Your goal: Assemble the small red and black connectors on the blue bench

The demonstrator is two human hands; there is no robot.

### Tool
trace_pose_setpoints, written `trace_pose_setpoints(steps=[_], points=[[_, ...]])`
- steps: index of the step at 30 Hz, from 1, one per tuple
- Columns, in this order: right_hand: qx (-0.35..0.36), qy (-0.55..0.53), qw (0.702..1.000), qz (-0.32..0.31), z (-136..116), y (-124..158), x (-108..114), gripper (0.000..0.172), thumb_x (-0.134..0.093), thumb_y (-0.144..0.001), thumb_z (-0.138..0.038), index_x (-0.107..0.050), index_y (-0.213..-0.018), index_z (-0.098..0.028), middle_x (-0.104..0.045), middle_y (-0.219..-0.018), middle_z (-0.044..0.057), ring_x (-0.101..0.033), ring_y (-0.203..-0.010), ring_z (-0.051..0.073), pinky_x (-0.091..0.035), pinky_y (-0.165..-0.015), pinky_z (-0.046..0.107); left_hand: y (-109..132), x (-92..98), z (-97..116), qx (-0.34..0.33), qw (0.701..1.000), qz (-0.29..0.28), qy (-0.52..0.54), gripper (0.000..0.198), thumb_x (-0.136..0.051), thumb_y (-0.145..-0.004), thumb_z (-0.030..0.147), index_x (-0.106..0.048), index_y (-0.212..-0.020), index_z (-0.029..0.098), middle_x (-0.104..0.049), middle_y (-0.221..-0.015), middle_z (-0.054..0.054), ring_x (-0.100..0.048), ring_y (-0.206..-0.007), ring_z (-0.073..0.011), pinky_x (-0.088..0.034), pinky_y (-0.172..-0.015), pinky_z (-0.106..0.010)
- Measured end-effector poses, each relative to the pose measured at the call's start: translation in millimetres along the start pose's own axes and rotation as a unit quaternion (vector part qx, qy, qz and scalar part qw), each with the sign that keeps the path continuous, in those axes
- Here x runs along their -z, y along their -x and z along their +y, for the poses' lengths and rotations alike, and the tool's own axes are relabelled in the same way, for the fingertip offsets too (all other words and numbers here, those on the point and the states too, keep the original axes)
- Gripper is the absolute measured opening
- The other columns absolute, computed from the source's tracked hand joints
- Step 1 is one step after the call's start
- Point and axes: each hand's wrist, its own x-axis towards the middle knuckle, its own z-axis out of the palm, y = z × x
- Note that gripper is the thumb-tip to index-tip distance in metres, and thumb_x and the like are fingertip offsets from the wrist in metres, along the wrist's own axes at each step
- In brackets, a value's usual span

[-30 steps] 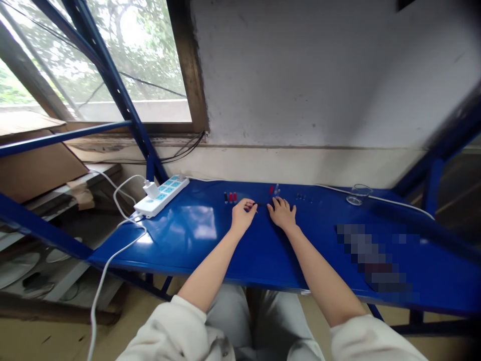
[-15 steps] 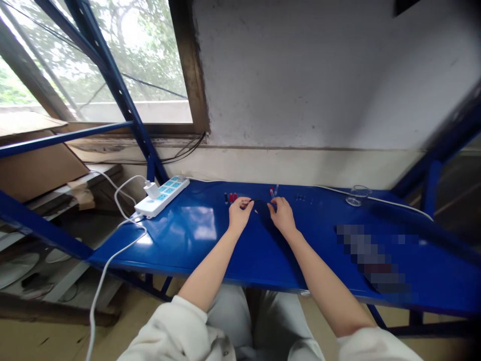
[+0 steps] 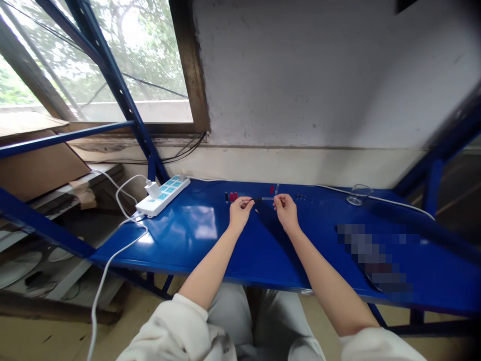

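Note:
Over the blue table, my left hand (image 3: 239, 211) is closed, pinching a thin dark stick-like piece (image 3: 257, 200) that points right. My right hand (image 3: 287, 211) is also closed, its fingertips on a slim clear tube (image 3: 267, 198) that points left. The tube's left end meets the dark piece in line; whether one is inside the other I cannot tell. A tiny brownish pointed piece (image 3: 257, 210) lies just below them. Behind stand a small red piece (image 3: 271, 189) and another clear tube (image 3: 277, 188). Left of my left hand are a black piece (image 3: 226, 197) and two red pieces (image 3: 233, 196).
A white power strip (image 3: 161, 196) with a plugged-in adapter lies at the table's left end. Several tiny clear parts (image 3: 300, 196) sit right of my right hand. Farther right are a clear round object (image 3: 354, 200), a white cable (image 3: 400, 204) and a blurred-out dark object (image 3: 370, 258).
My right hand has moved slightly right from beside the red piece and now holds the clear tube against the dark piece. My left hand has stayed in place.

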Motion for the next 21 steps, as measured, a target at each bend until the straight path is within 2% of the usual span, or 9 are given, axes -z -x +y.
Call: trace_pose_setpoints(steps=[4,11,21], points=[[-0.004,-0.042,0.999,-0.006,3,-1,0,0.025,-0.050,-0.075,-0.042,-0.049,-0.078,-0.018,-0.051,-0.061,-0.001,-0.047,-0.051,0.010,-0.040,-0.053,0.024,2,0.6,8,0.017,1.000,-0.004,0.022,0.021,-0.063,-0.066,0.028,-0.062,-0.081,0.013,-0.064,-0.070,-0.005,-0.058,-0.062,-0.0117,-0.047,-0.064,-0.025],[-0.006,-0.082,0.996,-0.024,6,-4,2,0.025,-0.053,-0.074,-0.043,-0.050,-0.076,-0.018,-0.051,-0.059,-0.002,-0.045,-0.050,0.009,-0.039,-0.052,0.024,7,1.1,24,0.091,0.992,-0.038,0.076,0.020,-0.065,-0.064,0.025,-0.061,-0.079,0.013,-0.066,-0.070,-0.005,-0.059,-0.057,-0.0115,-0.046,-0.059,-0.024],[0.021,-0.036,0.998,-0.039,2,-2,4,0.024,-0.050,-0.076,-0.043,-0.049,-0.079,-0.019,-0.051,-0.060,-0.001,-0.046,-0.051,0.010,-0.038,-0.052,0.024,5,2.2,23,0.098,0.993,-0.013,0.059,0.018,-0.064,-0.066,0.024,-0.061,-0.080,0.012,-0.066,-0.071,-0.007,-0.058,-0.059,-0.0118,-0.046,-0.060,-0.025]])
